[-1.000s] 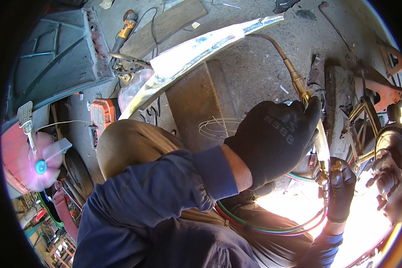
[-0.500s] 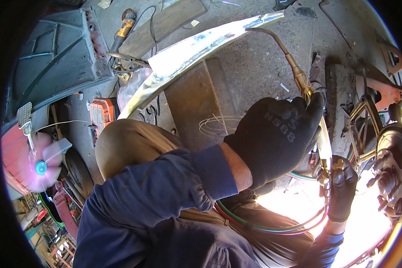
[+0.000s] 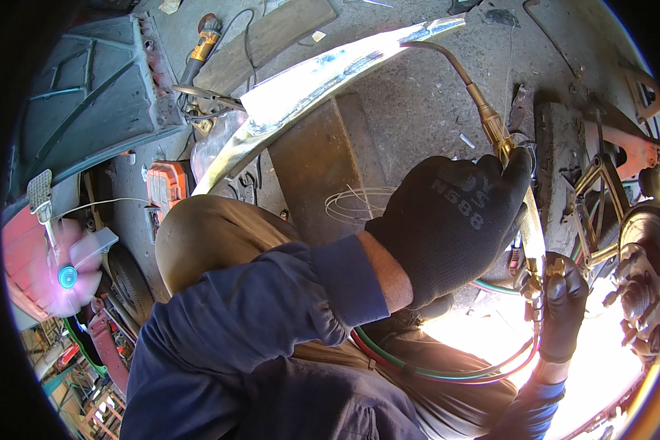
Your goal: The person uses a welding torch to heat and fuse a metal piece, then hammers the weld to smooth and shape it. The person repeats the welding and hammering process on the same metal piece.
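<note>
My left hand [image 3: 455,227], in a black work glove, is wrapped round the handle of a brass gas torch [image 3: 495,130]. The torch's thin bent neck points up and left, its tip against or just over the edge of a long curved metal panel [image 3: 330,77]. No flame can be made out there. My right hand [image 3: 567,312], also in a dark glove, pinches a brass valve knob [image 3: 556,265] at the torch's lower end. Red and green hoses [image 3: 418,372] loop from that end across my legs. Glare washes out the floor by my right hand.
A flat brown metal plate [image 3: 315,165] lies under the panel, with coiled wire [image 3: 352,202] on it. Farther left are locking pliers [image 3: 202,93], an angle grinder [image 3: 202,48], an orange tool case [image 3: 167,183] and a spinning fan [image 3: 67,276]. A scissor jack [image 3: 601,183] stands right.
</note>
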Tool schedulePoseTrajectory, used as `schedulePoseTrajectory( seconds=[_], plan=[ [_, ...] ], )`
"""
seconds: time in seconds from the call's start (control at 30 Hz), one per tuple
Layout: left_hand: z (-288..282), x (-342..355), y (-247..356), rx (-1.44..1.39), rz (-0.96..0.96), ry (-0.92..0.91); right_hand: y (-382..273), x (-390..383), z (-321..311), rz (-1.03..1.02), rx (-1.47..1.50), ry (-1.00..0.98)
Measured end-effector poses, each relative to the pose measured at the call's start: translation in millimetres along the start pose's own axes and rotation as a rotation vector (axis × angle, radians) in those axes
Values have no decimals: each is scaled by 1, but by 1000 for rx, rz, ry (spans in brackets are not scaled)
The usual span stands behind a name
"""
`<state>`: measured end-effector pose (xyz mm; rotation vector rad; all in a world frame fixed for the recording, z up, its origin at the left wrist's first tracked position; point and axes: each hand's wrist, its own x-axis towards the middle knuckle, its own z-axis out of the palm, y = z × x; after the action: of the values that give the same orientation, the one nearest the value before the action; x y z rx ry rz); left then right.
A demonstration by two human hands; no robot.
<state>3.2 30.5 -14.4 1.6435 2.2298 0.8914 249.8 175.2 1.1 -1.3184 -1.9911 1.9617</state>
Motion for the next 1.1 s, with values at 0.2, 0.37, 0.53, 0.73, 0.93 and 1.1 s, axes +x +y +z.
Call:
schedulePoseTrajectory(
  seconds=[0.2,0.37,0.53,0.73,0.93,1.1],
  plan=[
    [-1,0,0,11,-4,-5,0,0,-1,-1,-13,-14],
    [-1,-1,0,-17,-1,10,0,0,-1,1,-8,-10],
    [1,-2,-1,-6,16,25,1,0,-1,6,-5,-4],
    [3,-3,-2,6,23,44,1,1,-2,11,15,-17],
    [5,-5,-2,13,36,61,1,1,-4,30,1,-32],
    [5,-6,-2,33,26,47,3,1,-2,-3,0,-6]
  ],
)
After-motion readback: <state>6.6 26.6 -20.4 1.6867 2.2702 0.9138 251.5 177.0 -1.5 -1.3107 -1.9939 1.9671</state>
